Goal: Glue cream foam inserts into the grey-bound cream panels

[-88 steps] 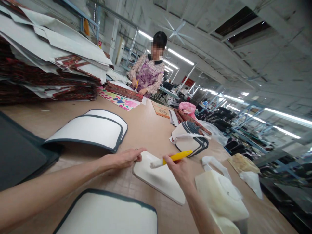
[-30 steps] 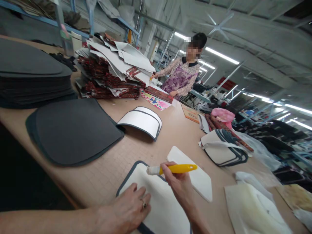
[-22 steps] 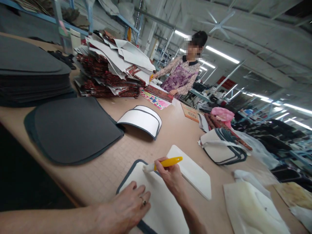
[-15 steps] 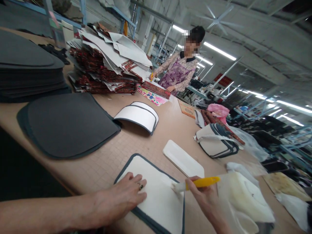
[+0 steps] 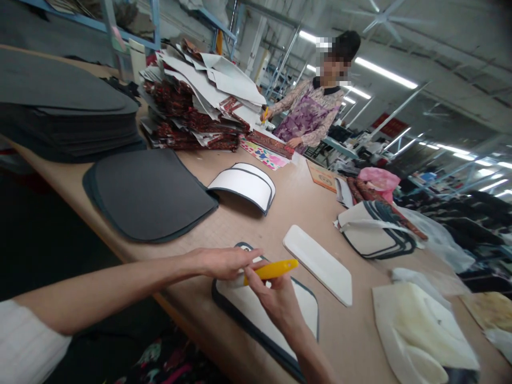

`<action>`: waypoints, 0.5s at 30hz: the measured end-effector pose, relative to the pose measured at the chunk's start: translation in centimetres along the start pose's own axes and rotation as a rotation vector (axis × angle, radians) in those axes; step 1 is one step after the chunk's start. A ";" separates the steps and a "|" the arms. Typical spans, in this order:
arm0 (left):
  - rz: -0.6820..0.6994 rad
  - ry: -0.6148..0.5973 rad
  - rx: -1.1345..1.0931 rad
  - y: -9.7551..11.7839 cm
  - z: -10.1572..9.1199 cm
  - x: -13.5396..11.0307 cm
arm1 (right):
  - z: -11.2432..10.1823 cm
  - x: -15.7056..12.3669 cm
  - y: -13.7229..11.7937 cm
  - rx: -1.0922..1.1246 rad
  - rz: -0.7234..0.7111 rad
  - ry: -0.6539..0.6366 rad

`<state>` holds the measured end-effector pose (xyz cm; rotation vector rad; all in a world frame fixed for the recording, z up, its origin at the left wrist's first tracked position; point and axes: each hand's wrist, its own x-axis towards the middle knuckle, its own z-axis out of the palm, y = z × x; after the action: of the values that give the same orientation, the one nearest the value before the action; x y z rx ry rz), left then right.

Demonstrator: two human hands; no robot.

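A white panel with a dark bound edge lies flat at the near edge of the tan table. My left hand rests on its far left corner, fingers stretched out flat. My right hand is closed round a yellow-handled brush, whose white tip points left toward my left fingers, just above the panel. A plain white board lies on the table just beyond and to the right of the panel.
A dark grey pad and a tall stack of them lie left. A curved white panel, a heap of patterned sheets, stacked panels and white wadding sit around. A person works at the far end.
My right hand has brought the brush back left from the panel's right edge to its far left corner. My left hand has slid up to that corner. The view has shifted.
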<state>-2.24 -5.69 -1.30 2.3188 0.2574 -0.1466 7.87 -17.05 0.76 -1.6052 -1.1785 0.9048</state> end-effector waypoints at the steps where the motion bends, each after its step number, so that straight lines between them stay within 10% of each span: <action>1: -0.006 0.001 0.000 0.0 0.1 -0.1 | -0.4 -0.3 0.4 -0.026 0.018 -0.004; 10: -0.097 -0.065 0.013 1.8 -0.6 -0.9 | -13.0 -10.4 5.0 -0.310 0.344 0.429; 15: -0.066 -0.062 0.144 2.8 -1.9 -0.4 | -16.5 -10.3 2.3 -0.391 0.187 0.815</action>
<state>-1.95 -6.19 2.04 2.4449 0.3008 -0.2781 20.90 -31.34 4.07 -2.1279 -0.6410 0.0584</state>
